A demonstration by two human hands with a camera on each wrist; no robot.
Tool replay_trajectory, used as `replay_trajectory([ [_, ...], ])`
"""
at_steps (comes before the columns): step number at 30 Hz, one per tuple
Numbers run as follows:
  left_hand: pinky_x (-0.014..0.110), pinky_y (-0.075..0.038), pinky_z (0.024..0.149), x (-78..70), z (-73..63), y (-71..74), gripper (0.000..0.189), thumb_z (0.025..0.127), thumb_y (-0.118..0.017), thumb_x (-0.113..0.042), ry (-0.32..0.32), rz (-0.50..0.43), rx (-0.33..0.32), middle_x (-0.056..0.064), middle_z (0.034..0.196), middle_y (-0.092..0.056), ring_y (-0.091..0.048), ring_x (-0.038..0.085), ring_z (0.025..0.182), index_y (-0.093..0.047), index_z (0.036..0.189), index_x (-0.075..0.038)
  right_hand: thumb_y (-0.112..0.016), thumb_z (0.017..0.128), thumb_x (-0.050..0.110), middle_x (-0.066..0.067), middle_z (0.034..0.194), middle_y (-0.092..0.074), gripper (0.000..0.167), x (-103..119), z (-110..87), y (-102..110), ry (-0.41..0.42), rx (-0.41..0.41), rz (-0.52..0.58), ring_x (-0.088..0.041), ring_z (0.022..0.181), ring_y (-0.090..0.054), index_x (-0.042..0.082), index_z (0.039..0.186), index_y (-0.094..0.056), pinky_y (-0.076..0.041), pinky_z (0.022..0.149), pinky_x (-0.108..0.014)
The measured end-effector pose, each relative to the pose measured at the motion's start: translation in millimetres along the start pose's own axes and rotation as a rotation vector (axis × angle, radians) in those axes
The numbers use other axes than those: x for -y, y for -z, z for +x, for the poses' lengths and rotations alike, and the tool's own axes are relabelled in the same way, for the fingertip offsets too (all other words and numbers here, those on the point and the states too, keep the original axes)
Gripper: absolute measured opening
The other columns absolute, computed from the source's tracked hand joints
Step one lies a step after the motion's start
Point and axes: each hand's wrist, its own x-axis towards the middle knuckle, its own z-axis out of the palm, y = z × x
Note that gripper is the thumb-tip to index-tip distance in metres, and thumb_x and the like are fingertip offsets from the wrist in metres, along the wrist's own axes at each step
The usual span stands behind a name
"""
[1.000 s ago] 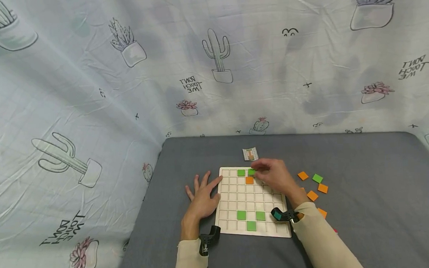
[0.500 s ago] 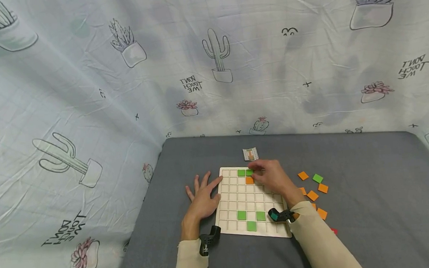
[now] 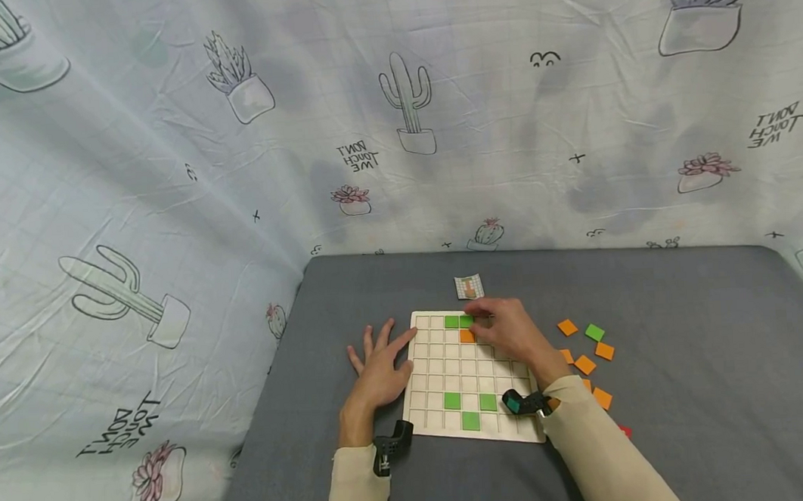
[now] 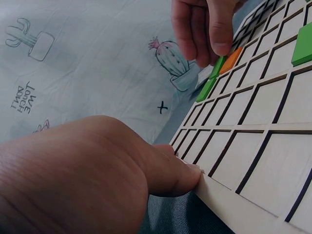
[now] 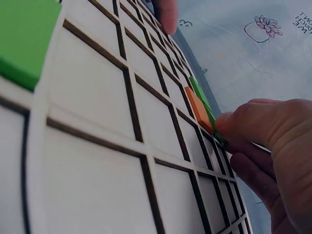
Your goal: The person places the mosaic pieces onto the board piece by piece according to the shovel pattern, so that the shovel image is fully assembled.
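Note:
A pale wooden grid board (image 3: 433,370) lies on the grey table. My left hand (image 3: 379,373) rests at its left edge, fingers spread, with the thumb (image 4: 175,173) against the rim in the left wrist view. At the far row, my right hand (image 3: 512,329) pinches a green square tile (image 3: 467,320), set beside another green tile (image 3: 451,321). Just below sits an orange tile (image 3: 467,336). In the right wrist view, the thumb of the right hand (image 5: 278,136) touches the green tile, and the other fingers reach behind it. Several green tiles (image 3: 471,421) lie in the near rows.
Loose orange tiles (image 3: 585,365), a green tile (image 3: 594,333) and a partly hidden red piece (image 3: 625,431) lie right of the board. Behind the board is a small printed pattern card (image 3: 469,287). A cactus-print curtain (image 3: 504,124) hangs behind the table.
My right hand has moved slightly left with the green tile, which now lies directly against the other green tile in the far row. My left hand stays in place.

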Motion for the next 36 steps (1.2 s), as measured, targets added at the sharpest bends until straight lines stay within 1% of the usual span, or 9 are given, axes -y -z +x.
replay_trajectory([
  [12,0.087,0.015,0.121,-1.2,0.4,0.6,0.059,0.103,-0.066,-0.011,0.006,0.010,0.012,0.019,0.180,-0.028,0.002,0.054,0.169,-0.059,0.160,-0.022,-0.082,0.097,0.006,-0.012,0.124,-0.081,0.032,-0.6,0.0,0.5,-0.017,0.004,0.004,-0.031,0.112,-0.079,0.005,0.128,-0.080,-0.066,0.095,-0.051],
  [22,0.087,0.016,0.121,-1.0,-0.6,1.3,0.059,0.103,-0.065,-0.011,0.005,0.005,0.007,0.020,0.180,-0.028,0.002,0.054,0.169,-0.059,0.160,-0.021,-0.083,0.097,0.009,-0.010,0.125,-0.081,0.032,-0.5,-2.4,3.8,-0.009,-0.010,0.019,-0.033,0.113,-0.079,0.007,0.128,-0.080,-0.066,0.095,-0.053],
  [28,0.087,0.016,0.121,-1.5,-1.9,0.3,0.059,0.103,-0.065,-0.010,0.005,0.004,0.002,0.020,0.180,-0.027,0.002,0.054,0.169,-0.059,0.161,-0.022,-0.081,0.099,0.012,-0.011,0.129,-0.080,0.033,3.4,-13.0,19.0,-0.022,0.002,0.048,-0.036,0.117,-0.077,0.007,0.131,-0.079,-0.064,0.099,-0.056],
  [33,0.086,0.016,0.121,-0.2,-1.6,-1.5,0.060,0.103,-0.065,-0.010,0.008,0.007,0.002,0.019,0.181,-0.027,0.002,0.053,0.169,-0.058,0.161,-0.022,-0.082,0.098,0.015,-0.010,0.129,-0.080,0.035,5.2,-28.5,39.1,-0.022,0.012,-0.001,-0.035,0.114,-0.077,0.008,0.132,-0.079,-0.064,0.098,-0.056],
  [36,0.086,0.016,0.122,0.5,-1.7,-1.9,0.060,0.103,-0.065,-0.010,0.012,0.005,0.003,0.019,0.181,-0.027,0.003,0.053,0.169,-0.058,0.161,-0.022,-0.084,0.098,0.015,-0.010,0.128,-0.080,0.036,4.1,-41.9,52.1,-0.023,-0.002,-0.028,-0.036,0.113,-0.077,0.007,0.132,-0.079,-0.064,0.096,-0.058],
])
